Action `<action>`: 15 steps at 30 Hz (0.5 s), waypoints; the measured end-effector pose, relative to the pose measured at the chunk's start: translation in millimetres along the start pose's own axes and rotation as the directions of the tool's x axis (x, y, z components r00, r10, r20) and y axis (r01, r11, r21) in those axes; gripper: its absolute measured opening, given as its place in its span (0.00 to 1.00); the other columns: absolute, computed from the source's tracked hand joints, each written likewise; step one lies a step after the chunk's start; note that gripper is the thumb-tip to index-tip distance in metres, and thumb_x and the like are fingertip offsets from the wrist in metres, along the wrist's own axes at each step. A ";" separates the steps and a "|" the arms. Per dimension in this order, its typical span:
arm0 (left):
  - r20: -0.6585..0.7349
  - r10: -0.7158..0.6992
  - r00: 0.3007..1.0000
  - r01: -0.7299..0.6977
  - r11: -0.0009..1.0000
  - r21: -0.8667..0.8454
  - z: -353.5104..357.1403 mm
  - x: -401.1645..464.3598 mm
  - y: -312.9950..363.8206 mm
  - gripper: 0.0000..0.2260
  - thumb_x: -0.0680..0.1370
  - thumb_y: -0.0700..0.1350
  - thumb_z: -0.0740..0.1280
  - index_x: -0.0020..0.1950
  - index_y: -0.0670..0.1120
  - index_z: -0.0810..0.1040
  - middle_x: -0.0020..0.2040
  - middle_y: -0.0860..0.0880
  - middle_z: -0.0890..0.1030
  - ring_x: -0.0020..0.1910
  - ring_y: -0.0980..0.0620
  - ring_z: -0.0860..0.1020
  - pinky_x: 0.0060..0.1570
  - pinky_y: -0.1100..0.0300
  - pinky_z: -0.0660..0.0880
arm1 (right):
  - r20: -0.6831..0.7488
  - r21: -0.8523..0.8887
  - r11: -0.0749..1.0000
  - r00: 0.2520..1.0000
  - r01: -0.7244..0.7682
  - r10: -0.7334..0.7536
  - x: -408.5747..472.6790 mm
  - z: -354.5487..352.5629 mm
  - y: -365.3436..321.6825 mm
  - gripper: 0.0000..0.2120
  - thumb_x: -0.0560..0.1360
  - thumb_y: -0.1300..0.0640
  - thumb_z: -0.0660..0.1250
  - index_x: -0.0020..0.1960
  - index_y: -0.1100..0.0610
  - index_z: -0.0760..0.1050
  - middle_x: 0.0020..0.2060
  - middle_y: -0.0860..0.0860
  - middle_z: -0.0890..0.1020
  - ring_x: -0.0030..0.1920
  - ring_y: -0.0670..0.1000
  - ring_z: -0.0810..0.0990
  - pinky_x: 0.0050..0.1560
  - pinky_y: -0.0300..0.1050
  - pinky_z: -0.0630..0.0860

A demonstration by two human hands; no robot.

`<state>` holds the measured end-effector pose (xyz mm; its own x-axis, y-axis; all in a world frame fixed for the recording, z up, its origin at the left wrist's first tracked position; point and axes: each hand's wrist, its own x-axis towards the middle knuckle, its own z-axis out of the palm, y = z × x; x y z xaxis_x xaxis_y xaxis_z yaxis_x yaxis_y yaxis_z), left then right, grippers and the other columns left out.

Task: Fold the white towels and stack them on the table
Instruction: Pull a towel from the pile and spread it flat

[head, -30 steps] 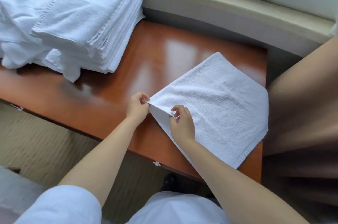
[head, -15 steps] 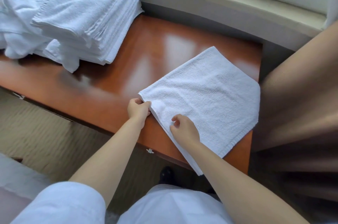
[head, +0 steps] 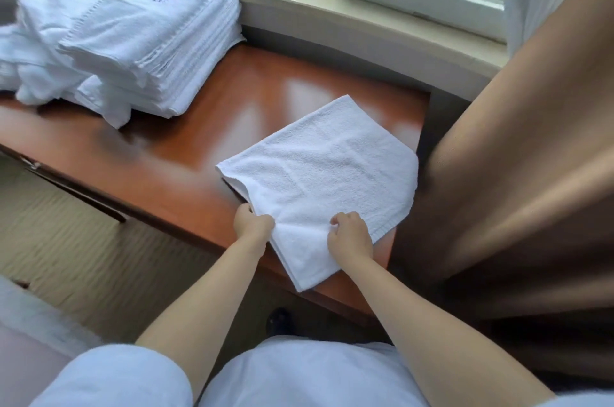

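Head view: a white terry-cloth towel (head: pixel 325 180) lies folded on the glossy red-brown wooden table (head: pixel 172 160), right of the frame's centre, its near corner hanging over the table's front edge. The left hand (head: pixel 253 223) grips the towel's near-left edge, fingers curled round the cloth. The right hand (head: pixel 349 233) pinches a fold just beside it, fingers bent into the fabric. In the upper left stands a stack of folded white towels (head: pixel 156 41), touching a loose heap of white towels (head: pixel 43 51) at its left.

Short pale-blue sleeves (head: pixel 113 376), bare forearms
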<state>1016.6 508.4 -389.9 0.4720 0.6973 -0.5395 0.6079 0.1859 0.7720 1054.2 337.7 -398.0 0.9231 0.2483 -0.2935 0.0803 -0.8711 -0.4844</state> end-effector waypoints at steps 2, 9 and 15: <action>-0.198 0.092 0.976 -0.086 0.996 0.039 -8.0 -2.0 -1.0 0.11 0.73 0.35 0.62 0.52 0.47 0.69 0.43 0.52 0.75 0.48 0.44 0.78 0.42 0.55 0.73 | -0.054 0.001 0.999 0.998 -0.042 0.042 -1.7 -6.2 12.6 0.15 0.79 0.59 0.57 0.64 0.54 0.74 0.62 0.52 0.72 0.63 0.52 0.70 0.63 0.46 0.68; -0.213 0.014 0.977 0.043 0.964 0.263 -11.0 -33.5 -39.1 0.28 0.72 0.44 0.68 0.70 0.45 0.61 0.62 0.44 0.72 0.53 0.42 0.75 0.52 0.49 0.76 | -0.138 0.379 0.796 0.822 -0.472 0.553 9.0 -28.3 57.7 0.17 0.77 0.54 0.63 0.65 0.53 0.70 0.65 0.56 0.69 0.65 0.57 0.67 0.64 0.52 0.66; -0.250 -0.076 0.965 0.134 0.965 0.225 12.0 -68.1 -69.6 0.23 0.74 0.46 0.68 0.68 0.46 0.66 0.63 0.44 0.71 0.49 0.45 0.74 0.47 0.52 0.75 | 0.264 0.829 0.250 0.744 -0.501 0.614 35.8 -51.4 84.7 0.22 0.78 0.59 0.63 0.70 0.62 0.66 0.50 0.52 0.75 0.51 0.55 0.75 0.48 0.44 0.72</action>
<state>949.8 439.7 -411.0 0.2501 0.8320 -0.4952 0.7937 0.1167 0.5970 1113.4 251.0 -407.2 0.6364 -0.2385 -0.7335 -0.7538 0.0093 -0.6571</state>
